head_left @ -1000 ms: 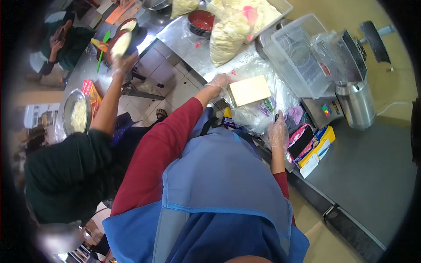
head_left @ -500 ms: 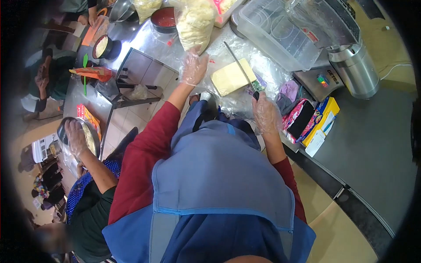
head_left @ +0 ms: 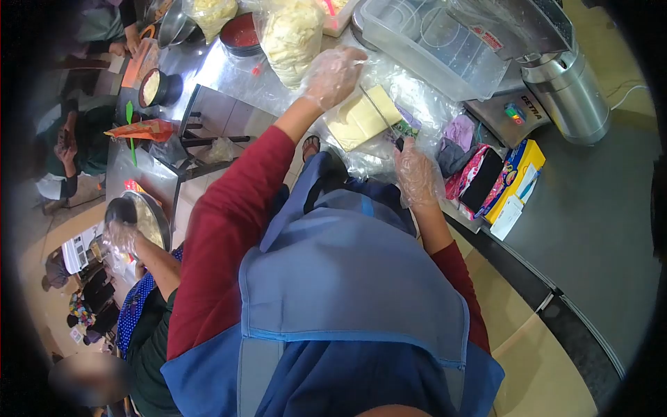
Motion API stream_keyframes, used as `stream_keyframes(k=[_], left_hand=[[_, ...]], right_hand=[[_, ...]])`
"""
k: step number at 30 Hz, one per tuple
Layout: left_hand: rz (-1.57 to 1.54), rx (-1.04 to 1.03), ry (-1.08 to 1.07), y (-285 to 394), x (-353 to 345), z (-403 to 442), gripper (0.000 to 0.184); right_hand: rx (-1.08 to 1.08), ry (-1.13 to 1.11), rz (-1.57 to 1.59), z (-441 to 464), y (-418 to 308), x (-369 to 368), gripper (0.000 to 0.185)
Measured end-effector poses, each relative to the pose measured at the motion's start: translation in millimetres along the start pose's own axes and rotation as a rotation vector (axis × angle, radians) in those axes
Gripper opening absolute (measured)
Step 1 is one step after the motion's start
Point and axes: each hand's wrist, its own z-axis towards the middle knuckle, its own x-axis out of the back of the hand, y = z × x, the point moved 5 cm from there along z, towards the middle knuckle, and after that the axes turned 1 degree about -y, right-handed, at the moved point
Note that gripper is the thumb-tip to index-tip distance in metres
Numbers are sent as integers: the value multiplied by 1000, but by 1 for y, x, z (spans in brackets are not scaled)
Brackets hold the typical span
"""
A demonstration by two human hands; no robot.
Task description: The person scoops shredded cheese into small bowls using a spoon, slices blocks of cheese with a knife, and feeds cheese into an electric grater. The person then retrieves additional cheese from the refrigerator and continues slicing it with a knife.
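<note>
A pale yellow block that looks like butter or margarine (head_left: pixel 353 125) lies on clear plastic sheeting (head_left: pixel 403 83) at the table's near edge. My right hand (head_left: pixel 415 174), in a clear plastic glove, is closed around the dark handle of a long knife (head_left: pixel 379 108). The blade lies slantwise across the block; how deep it sits, I cannot tell. My left hand (head_left: pixel 335 75), gloved as well, is over the block's far left side near the knife tip, fingers stretched out and holding nothing visible. Beyond it stands a clear bag of pale yellow food (head_left: pixel 288 45).
To the right are a clear plastic bin (head_left: pixel 438 52), a steel blender-like machine (head_left: pixel 566 97), folded cloths (head_left: pixel 458 142) and a yellow box (head_left: pixel 517 181). Dark red bowls (head_left: pixel 242 35) stand at the back left. A co-worker's gloved hand (head_left: pixel 124 236) is over a bowl at left.
My left hand has moved right and away from me, from beside the bag to the block's far side. The knife, in my right hand, has shifted slightly left on the block.
</note>
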Motion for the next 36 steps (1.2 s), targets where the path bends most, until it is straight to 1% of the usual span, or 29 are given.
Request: stream_keyframes(k=[2,6,8,9,11,15,17,20,25,26,28,31,33,36], left_hand=[[130,-54,-190,9,-16,17,18],[101,-87,-284,-4,-49,39,18],[206,-202,-357,-10,-63,43,18],[204,-205,-362,-14,-69,44,18],[260,-126,-409,-23,-77,45,17],[257,-104,-467,-27,-85,44,18],[287,-43,-558,-22,-85,46,22],[296,-15,-529,-27,-92,47,22],[371,-41,-567,-33,-101,41,22],[351,-70,-537,-34,-101,39,25],[319,-62,-512,-29,-96,38,24],[320,-17,-556,-22,-91,38,26],[206,-17,-514,-21,-90,35,25],[192,-34,-467,-30,-100,30,25]], right_hand=[[-21,-6,-20,0,1,0,27],[-15,8,-23,0,1,3,27],[-26,13,-1,0,2,5,27],[-35,0,1,0,2,6,27],[-48,-15,6,1,4,4,27],[-56,-26,36,1,9,-3,27],[-55,-22,41,1,9,-3,28],[-74,-65,55,0,7,-4,28],[-89,-30,58,-1,5,-3,27],[-91,-31,60,0,5,-3,27],[-84,-35,65,1,7,-6,28],[-81,-64,70,4,12,-11,29],[-81,-88,74,5,15,-17,30],[-82,-128,71,10,21,-26,32]])
